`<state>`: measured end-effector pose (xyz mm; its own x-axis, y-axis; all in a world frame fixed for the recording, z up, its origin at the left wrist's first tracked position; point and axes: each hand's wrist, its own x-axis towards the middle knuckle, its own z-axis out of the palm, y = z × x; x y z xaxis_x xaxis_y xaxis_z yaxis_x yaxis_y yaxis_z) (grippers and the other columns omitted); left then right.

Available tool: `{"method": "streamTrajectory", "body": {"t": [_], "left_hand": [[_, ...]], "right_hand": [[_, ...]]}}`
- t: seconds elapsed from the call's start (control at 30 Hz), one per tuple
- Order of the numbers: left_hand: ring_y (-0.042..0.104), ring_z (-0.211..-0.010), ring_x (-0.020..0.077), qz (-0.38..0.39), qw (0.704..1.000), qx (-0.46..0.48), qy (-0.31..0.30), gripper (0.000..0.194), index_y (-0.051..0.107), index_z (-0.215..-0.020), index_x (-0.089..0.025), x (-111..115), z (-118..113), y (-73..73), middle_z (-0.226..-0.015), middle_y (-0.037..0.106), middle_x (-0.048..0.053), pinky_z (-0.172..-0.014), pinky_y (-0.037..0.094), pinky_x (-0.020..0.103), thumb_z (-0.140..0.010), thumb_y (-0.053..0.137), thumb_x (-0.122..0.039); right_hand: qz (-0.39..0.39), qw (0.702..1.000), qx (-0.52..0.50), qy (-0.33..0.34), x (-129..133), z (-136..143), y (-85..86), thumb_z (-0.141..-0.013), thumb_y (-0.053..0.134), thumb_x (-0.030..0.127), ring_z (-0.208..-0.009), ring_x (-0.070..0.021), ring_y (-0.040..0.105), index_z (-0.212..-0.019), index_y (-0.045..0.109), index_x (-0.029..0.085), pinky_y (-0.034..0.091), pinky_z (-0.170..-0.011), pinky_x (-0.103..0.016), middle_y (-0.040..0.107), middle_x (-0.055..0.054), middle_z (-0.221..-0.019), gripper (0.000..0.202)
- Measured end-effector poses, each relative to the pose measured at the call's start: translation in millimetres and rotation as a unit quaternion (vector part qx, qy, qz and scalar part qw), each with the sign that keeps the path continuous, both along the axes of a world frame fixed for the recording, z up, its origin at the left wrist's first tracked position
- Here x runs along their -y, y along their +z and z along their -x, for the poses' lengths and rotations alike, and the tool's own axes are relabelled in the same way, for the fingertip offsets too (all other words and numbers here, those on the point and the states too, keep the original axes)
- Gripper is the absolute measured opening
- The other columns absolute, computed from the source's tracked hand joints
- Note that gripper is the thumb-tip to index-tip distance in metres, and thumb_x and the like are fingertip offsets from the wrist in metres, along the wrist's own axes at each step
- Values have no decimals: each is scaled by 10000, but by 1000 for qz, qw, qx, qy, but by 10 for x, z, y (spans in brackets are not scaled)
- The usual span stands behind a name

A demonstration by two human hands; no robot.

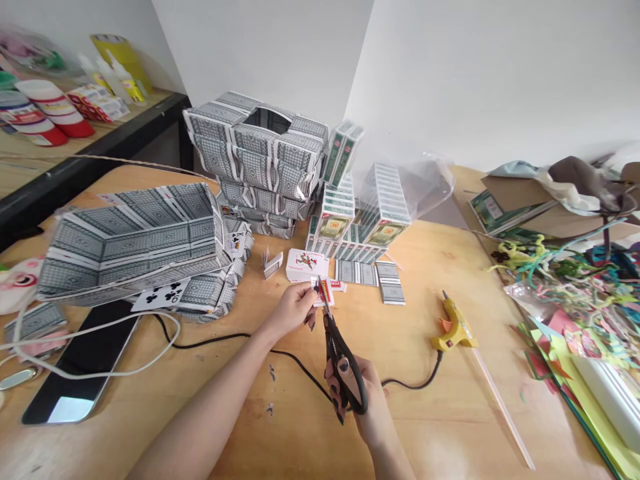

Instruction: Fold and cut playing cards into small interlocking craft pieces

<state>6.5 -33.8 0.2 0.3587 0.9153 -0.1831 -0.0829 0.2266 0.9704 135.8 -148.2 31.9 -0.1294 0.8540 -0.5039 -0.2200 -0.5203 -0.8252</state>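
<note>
Between the thumb and fingers of my left hand (296, 305) is a small playing card (325, 291) with red and yellow print. My right hand (356, 393) is closed around the handles of black scissors (340, 353), whose blades meet the card. Just behind lies a stack of cards with a joker (306, 264) on top. A small folded card piece (272, 264) stands left of that stack. Grey-backed cards (391, 283) lie to the right. A yellow glue gun (453, 327) with a clear stick rests farther right on the table.
Boxes made of folded cards (260, 147) are stacked at the back, with an open one (135, 240) at the left. Card packs (385, 207) stand behind my hands. A phone (85, 367) and white cable lie left. Coloured paper and pipe cleaners (575, 273) crowd the right. A black cord crosses the table.
</note>
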Motion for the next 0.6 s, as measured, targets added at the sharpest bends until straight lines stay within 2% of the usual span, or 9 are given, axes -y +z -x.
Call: {"method": "streamTrajectory", "body": {"t": [0.27,0.4,0.6], "left_hand": [[419,-294,54,3,1000,5,7,205,368,-550,-173,-11,3,16,-380,322,-97,-316,301,157,-740,385,-248],[407,-284,54,1,1000,0,14,184,387,-561,-171,-6,-3,23,-388,332,-97,-306,309,163,-736,377,-228],[457,-336,74,-9,999,10,-41,220,391,-544,-169,52,-22,-7,-402,384,-75,-347,360,183,-752,392,-242]], "right_hand": [[-2,1000,29,0,-24,9,65,-678,571,556,-339,-56,350,-567,518,127,239,-279,-166,406,31,-443,446],[0,999,33,-5,-14,11,43,-681,578,541,-324,-48,344,-545,516,126,226,-273,-160,394,38,-433,441],[14,998,49,-41,-32,16,-30,-676,570,559,-318,-55,354,-605,551,118,257,-281,-173,391,46,-440,448]]}}
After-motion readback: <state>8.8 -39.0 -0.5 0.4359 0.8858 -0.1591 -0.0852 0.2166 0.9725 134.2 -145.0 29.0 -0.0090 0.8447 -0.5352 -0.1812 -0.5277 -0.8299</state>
